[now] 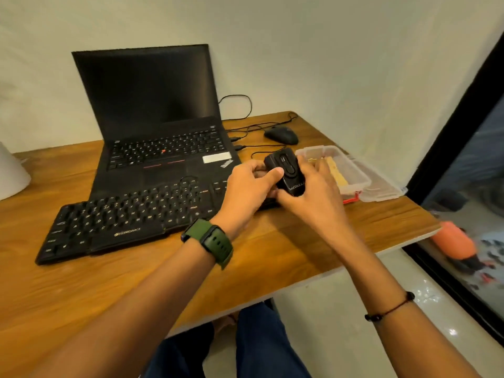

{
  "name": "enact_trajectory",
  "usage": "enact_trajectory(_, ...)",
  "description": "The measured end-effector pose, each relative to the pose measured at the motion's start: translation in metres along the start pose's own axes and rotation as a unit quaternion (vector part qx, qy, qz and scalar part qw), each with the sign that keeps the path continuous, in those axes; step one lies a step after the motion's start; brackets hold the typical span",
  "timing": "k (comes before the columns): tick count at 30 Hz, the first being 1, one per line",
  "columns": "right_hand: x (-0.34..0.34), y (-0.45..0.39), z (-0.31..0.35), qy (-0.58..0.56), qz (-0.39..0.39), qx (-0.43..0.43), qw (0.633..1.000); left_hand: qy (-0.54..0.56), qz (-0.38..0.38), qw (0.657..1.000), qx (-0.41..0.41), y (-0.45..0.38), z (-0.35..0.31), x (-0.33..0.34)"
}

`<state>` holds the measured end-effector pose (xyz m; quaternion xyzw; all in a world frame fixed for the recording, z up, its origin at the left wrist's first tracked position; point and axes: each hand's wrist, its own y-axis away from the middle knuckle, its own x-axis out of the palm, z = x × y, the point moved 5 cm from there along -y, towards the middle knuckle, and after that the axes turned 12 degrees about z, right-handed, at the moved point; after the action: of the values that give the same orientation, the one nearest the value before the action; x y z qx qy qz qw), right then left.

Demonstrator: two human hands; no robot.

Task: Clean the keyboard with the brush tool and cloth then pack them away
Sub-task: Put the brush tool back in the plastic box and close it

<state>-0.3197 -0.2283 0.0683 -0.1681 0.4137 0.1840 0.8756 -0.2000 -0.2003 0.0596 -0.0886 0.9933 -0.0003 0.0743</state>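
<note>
Wooden table [313, 241] carries laptop [163, 137], keyboard [122, 216], mouse [281, 134], clear plastic box [354, 173].

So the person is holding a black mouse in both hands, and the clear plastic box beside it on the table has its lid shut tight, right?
Not quite. Both hands, left and right, do hold the black mouse, but the clear plastic box is open: its lid lies flat on the table beside it. The head view shows this.
</note>
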Motion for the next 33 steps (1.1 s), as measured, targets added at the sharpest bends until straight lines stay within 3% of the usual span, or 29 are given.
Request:
enact_trajectory(6, -0.045, -0.043, -0.05, 0.123, -0.129, 0.076, 0.981, -0.125, 0.041, 0.99, 0.044, -0.067, -0.028, 0.058)
enact_trajectory(12, -0.039, -0.075, -0.081, 0.172, -0.046, 0.116, 0.977, -0.312, 0.085, 0.945, 0.059, -0.095, -0.022, 0.078)
enact_trajectory(18, -0.029, -0.074, -0.084, 0.147, -0.029, 0.115, 0.982, -0.357, 0.165, 0.915, 0.084, -0.101, -0.019, 0.089)
enact_trajectory(23, -0.028, -0.073, -0.084, 0.148, 0.01, 0.104, 0.983, -0.403, 0.182, 0.892, 0.099, -0.102, -0.014, 0.097)
enact_trajectory(26, -0.049, -0.071, -0.09, 0.147, -0.055, 0.107, 0.982, -0.39, 0.182, 0.898, 0.096, -0.103, -0.015, 0.096)
enact_trajectory(29, -0.081, -0.07, -0.118, 0.127, -0.127, 0.166, 0.97, -0.359, 0.189, 0.911, 0.075, -0.099, -0.017, 0.094)
enact_trajectory(33, -0.094, -0.064, -0.176, 0.117, -0.061, 0.284, 0.95, -0.319, 0.187, 0.927, 0.067, -0.09, -0.018, 0.092)
